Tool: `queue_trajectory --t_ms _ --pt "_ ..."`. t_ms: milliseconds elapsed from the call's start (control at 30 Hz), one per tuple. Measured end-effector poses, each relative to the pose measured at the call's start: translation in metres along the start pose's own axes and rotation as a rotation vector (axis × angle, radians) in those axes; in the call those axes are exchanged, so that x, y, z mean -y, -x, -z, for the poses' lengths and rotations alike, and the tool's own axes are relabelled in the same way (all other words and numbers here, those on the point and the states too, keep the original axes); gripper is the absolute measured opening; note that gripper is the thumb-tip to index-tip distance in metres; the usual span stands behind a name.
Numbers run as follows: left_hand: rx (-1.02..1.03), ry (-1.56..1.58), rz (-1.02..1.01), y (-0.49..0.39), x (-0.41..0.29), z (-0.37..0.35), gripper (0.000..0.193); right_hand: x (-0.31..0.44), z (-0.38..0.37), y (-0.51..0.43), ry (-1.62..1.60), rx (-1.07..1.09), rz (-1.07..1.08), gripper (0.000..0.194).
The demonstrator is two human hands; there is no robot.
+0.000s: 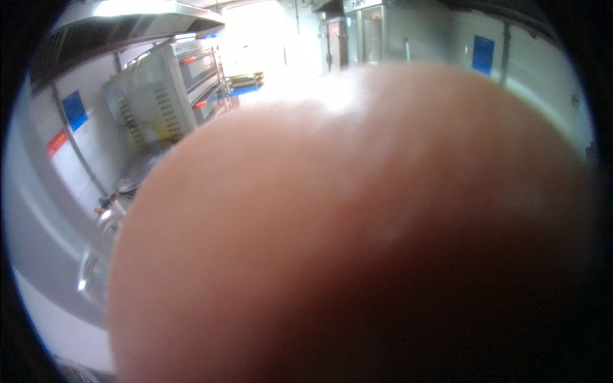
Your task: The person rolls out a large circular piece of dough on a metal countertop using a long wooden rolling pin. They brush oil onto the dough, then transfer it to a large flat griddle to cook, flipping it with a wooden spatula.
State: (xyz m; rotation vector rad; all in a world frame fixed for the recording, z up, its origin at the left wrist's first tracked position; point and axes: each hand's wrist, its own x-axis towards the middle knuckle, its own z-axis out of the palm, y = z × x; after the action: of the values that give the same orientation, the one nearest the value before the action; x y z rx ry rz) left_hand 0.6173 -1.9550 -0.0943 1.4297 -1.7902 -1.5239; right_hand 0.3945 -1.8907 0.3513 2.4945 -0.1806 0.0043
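A blurred fingertip or other part of a hand [287, 206] is right up against the camera and covers most of the view. It darkens toward the lower right. Which of my hands it belongs to cannot be told, and nothing held in it can be seen. No other hand shows. Past its left edge is a stretch of steel kitchen equipment with a shiny metal handle [85, 273].
On the left stands a steel deck oven [184, 86] with red handles, under an extractor hood [139, 19]. Stacked trays [246, 81] lie beyond it. A glass-door cabinet [371, 36] stands at the back. Blue notices [75, 110] hang on the walls.
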Motion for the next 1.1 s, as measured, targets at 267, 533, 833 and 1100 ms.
queue_trajectory --t_ms 267,533,833,1100 --pt "-0.358 0.098 0.259 -0.052 0.043 0.122 0.036 -0.156 -0.110 -0.049 -0.109 -0.057 0.081 0.042" --pt "-0.538 0.417 0.452 -0.186 0.107 0.207 0.031 -0.301 -0.376 -0.117 -0.702 0.358 -0.192 0.044" --pt "-0.774 0.450 0.362 -0.323 0.161 0.349 0.027 -0.334 -0.741 0.002 -1.003 0.605 -0.964 0.051" --pt "-1.016 0.675 0.562 -0.408 0.180 0.418 0.023 -0.319 -0.999 0.105 -1.330 1.168 -1.001 0.054"
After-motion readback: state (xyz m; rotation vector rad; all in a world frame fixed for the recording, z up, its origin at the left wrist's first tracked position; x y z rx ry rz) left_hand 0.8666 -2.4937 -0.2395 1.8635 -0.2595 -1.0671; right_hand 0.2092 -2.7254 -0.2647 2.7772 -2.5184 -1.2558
